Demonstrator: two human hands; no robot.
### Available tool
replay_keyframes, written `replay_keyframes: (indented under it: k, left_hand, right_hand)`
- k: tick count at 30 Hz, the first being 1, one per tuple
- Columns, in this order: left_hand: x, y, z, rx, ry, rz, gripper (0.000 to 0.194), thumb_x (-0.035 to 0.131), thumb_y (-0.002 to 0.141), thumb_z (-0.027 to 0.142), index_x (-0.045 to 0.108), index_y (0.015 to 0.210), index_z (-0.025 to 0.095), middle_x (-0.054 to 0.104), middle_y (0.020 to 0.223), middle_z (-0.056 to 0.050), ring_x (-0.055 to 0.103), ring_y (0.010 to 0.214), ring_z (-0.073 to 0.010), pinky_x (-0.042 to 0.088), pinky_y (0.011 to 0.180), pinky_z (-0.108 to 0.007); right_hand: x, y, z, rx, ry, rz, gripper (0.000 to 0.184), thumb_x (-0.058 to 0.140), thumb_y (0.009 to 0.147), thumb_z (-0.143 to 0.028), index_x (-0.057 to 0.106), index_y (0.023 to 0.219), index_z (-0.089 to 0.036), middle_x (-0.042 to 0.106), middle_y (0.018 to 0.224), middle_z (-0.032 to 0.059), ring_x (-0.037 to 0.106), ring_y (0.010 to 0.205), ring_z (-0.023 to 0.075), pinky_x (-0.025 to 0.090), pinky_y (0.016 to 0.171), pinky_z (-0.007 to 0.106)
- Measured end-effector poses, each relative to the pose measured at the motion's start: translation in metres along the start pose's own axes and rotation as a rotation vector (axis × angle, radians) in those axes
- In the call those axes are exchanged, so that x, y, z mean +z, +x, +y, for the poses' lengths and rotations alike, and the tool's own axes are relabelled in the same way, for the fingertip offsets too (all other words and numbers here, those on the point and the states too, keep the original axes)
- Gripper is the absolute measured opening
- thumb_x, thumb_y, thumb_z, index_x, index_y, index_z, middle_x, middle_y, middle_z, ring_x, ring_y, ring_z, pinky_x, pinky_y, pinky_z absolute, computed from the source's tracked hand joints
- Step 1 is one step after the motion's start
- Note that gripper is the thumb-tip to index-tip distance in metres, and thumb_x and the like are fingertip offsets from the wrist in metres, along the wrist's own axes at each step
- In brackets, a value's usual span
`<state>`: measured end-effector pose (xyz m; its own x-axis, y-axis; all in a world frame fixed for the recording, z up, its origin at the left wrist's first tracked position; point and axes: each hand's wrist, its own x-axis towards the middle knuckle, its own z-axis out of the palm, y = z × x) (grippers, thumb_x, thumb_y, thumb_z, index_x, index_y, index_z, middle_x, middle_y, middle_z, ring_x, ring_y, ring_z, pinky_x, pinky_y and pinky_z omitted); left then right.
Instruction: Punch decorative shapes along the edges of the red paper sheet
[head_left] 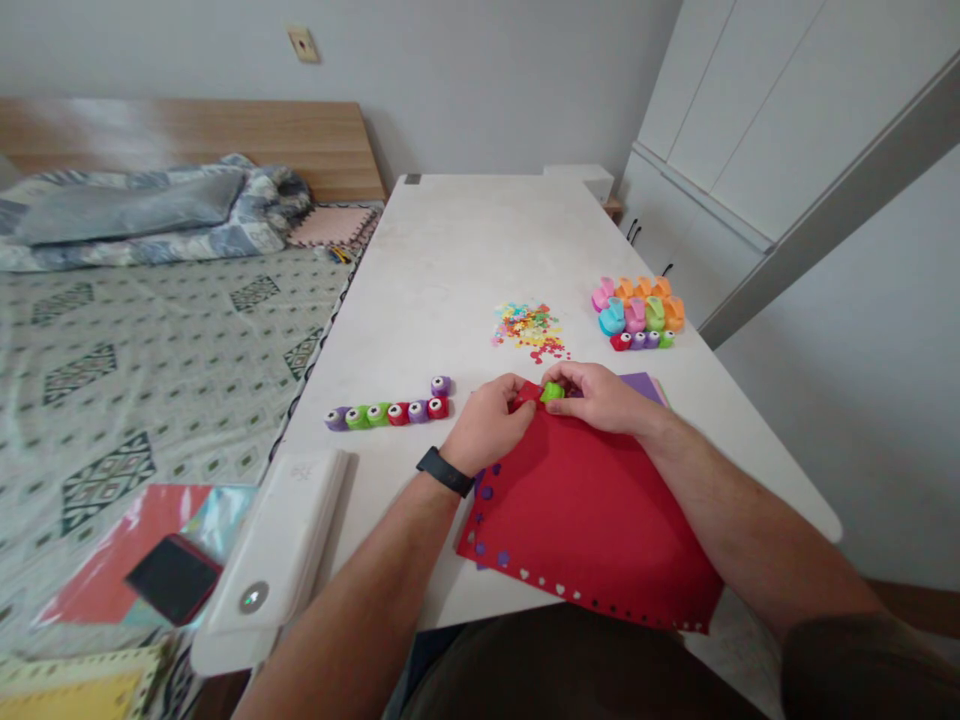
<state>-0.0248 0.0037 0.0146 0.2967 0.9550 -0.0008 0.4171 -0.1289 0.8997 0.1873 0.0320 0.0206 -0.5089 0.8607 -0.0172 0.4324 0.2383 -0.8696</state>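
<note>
Fingers of the right hand (596, 396) grip a green punch (553, 392); the left's (495, 420) pinch red paper (600, 500).

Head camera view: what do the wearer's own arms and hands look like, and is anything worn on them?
Both forearms are bare, and neither hand is gloved. The left hand has a plain black band at its wrist; above the right hand, a dark sleeve ends near the elbow.
</note>
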Motion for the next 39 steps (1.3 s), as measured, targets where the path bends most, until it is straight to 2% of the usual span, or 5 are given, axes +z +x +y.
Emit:
replay_keyframes:
  k: [18,23,29,39]
  left_hand:
    - [-0.003,0.001,-0.003,0.002,0.007,-0.015,0.017,0.061,0.088,0.030,0.067,0.097,0.018,0.074,0.086,-0.005,0.064,0.072,-0.0160,0.045,0.061,-0.025]
    - [-0.007,0.000,0.002,-0.023,0.074,-0.025,0.016,0.060,0.088,0.032,0.066,0.094,0.018,0.071,0.080,-0.002,0.059,0.066,-0.0138,0.039,0.057,-0.024]
    - [-0.011,-0.002,0.014,-0.076,0.197,-0.030,0.021,0.059,0.089,0.036,0.064,0.081,0.017,0.064,0.069,0.000,0.051,0.059,-0.0121,0.033,0.054,-0.025]
    - [-0.009,-0.002,0.014,-0.066,0.226,-0.032,0.023,0.058,0.091,0.038,0.064,0.081,0.018,0.062,0.068,0.000,0.049,0.057,-0.0116,0.031,0.054,-0.026]
  right_hand:
    - [0.001,0.000,0.000,-0.006,-0.004,-0.018,0.026,0.073,0.081,-0.028,0.068,0.104,-0.017,0.069,0.087,0.0025,0.060,0.077,0.0170,0.046,0.072,0.030]
    - [0.000,0.000,0.001,0.000,-0.006,-0.019,0.028,0.074,0.081,-0.029,0.067,0.105,-0.017,0.069,0.088,0.0027,0.060,0.077,0.0170,0.046,0.072,0.030]
    - [0.001,0.000,0.000,-0.011,-0.012,-0.032,0.029,0.074,0.081,-0.030,0.067,0.106,-0.017,0.070,0.088,0.0027,0.061,0.077,0.0170,0.047,0.072,0.030]
    - [0.001,0.000,0.002,-0.013,-0.027,-0.018,0.029,0.074,0.081,-0.030,0.067,0.106,-0.017,0.070,0.088,0.0027,0.061,0.076,0.0166,0.048,0.071,0.030]
